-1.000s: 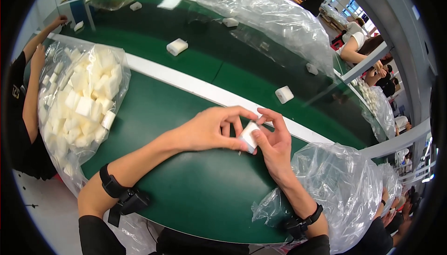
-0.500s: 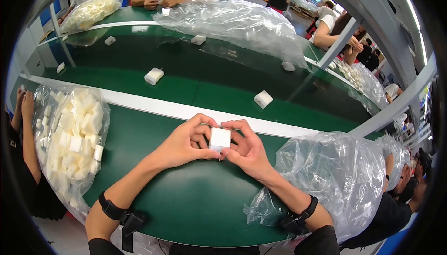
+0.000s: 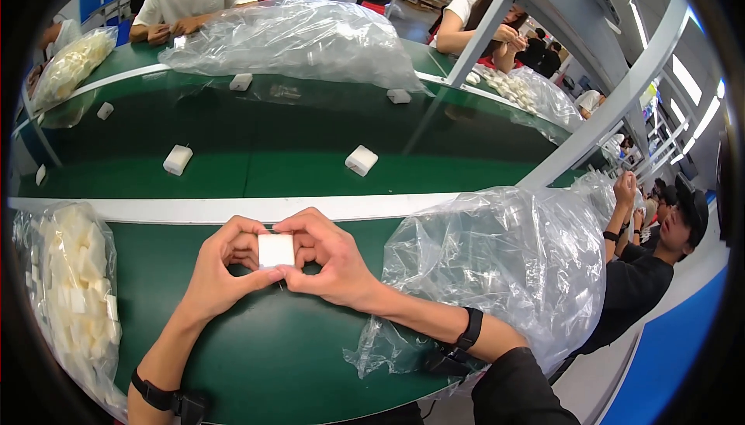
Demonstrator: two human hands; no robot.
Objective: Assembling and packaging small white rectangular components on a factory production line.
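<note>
A small white plug adapter (image 3: pixel 276 253) is held upright between my two hands, just above the green worktop (image 3: pixel 256 347). My left hand (image 3: pixel 217 270) grips its left side, with the thumb at the lower edge and the other fingers curled behind. From the other side, my right hand (image 3: pixel 335 266) holds it the same way, its thumb meeting the left one below the adapter. Thin metal prongs stick out under the thumbs. The adapter's broad blank face is turned up toward me.
Beyond a white rail (image 3: pixel 194 209), a dark green belt carries several white adapters, including one adapter (image 3: pixel 361 160) ahead. A clear bag (image 3: pixel 74 293) of cream-white pieces lies left; a big clear plastic bag (image 3: pixel 504 270) lies by my right forearm. A slanted grey post (image 3: pixel 597 107) rises right. Co-workers sit around.
My view has turned to the right, so the hands, bags and belt appear further left. Both hands keep hold of the adapter. A co-worker at the right now shows more fully.
</note>
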